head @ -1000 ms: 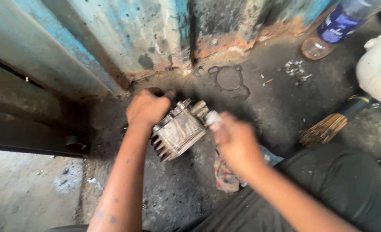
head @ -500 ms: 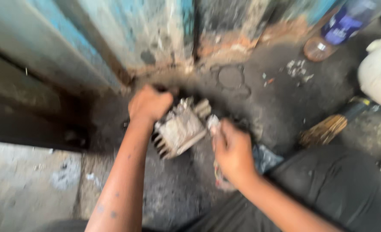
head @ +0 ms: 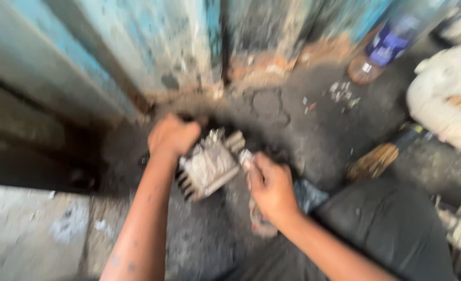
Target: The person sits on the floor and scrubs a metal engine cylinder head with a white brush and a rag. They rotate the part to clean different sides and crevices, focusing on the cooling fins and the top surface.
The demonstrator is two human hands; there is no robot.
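Grimy concrete floor [head: 209, 239] by the blue wall held the finned engine cylinder [head: 207, 165], left hand [head: 172, 135] still clenched on its far end, right hand [head: 269, 186] drawn closer, gripping a small pale piece beside it

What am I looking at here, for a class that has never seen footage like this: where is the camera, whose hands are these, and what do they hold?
The picture comes from a camera worn on a person's head, looking down at their own two bare hands over a dirty, oily floor. The left hand grips the top of a grey finned metal engine part, which rests on the floor. The right hand touches its right-hand end; the blur hides what the fingers pinch. A soiled rag lies under that hand. Farther off lie a ring-shaped gasket, a plastic bottle and a brush, beside a peeling blue wall.
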